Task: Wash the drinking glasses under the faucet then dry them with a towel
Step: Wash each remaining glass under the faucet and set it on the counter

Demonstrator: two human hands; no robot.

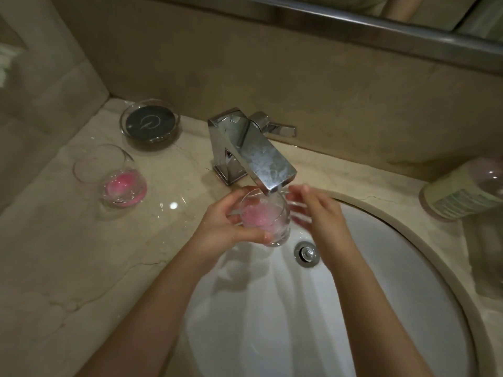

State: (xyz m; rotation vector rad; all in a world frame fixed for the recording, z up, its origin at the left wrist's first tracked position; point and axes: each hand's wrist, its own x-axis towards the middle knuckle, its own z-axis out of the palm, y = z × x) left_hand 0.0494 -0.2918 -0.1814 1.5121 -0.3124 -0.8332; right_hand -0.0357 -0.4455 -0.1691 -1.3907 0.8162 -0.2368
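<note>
Left hand (228, 224) grips glass (265, 219); right hand (318, 210) seemingly beside.

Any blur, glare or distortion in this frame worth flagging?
Head view: right hand motion-blurred beside the glass that the left hand grips; glare on the faucet and wet counter; dim, warm lighting; wide-angle bending at the edges.
</note>
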